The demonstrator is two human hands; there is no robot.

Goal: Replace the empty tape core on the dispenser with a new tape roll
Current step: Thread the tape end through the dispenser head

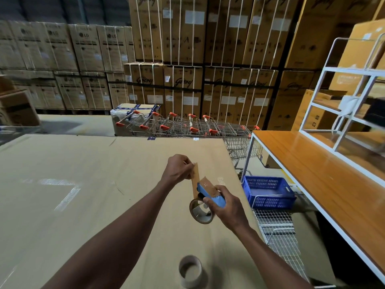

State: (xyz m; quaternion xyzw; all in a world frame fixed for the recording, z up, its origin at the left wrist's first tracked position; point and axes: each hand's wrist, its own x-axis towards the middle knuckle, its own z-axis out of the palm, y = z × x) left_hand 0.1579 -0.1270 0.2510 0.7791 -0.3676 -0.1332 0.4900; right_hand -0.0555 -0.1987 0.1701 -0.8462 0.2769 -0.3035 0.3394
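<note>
A blue tape dispenser (210, 195) is gripped in my right hand (227, 207) above the cardboard-covered table (73, 184). A brown tape roll (201, 211) sits on the dispenser's hub, below my fingers. A strip of brown tape (195, 180) runs up from the roll past the dispenser's front, and my left hand (179, 168) pinches its free end. The empty cardboard core (190, 271) stands on end on the table, near the front edge and apart from both hands.
A blue plastic crate (268, 191) sits on a wire cart (279, 232) to the right. Beyond it stands a wooden table with a white frame (312, 170) and a white rack (343, 101). Shopping trolleys (187, 126) and stacked cartons (183, 59) line the back.
</note>
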